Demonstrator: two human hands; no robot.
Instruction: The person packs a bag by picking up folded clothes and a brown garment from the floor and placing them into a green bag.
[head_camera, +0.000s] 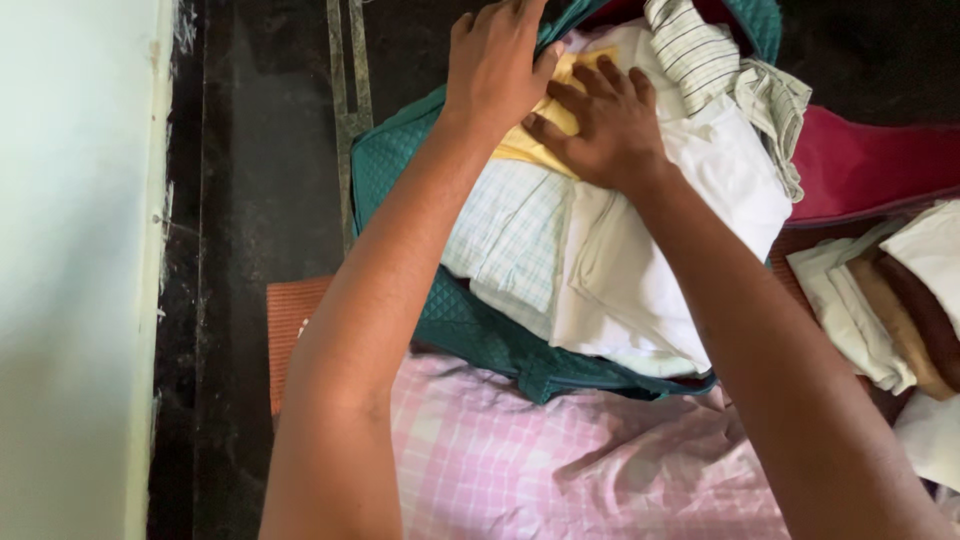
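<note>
Head view: our left hand (497, 62) and right hand (607, 125), fingers spread, press yellow garment (530, 140) into overfull green bag (460, 320); white stack (650, 260) could slide out.

The head camera looks steeply down, close over the quilted bag (400, 170), perhaps slightly tilted.

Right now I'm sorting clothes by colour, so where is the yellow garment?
In the head view the yellow garment lies at the far end of the green quilted bag, under both hands, left hand and right hand, beside the white folded clothes.
</note>
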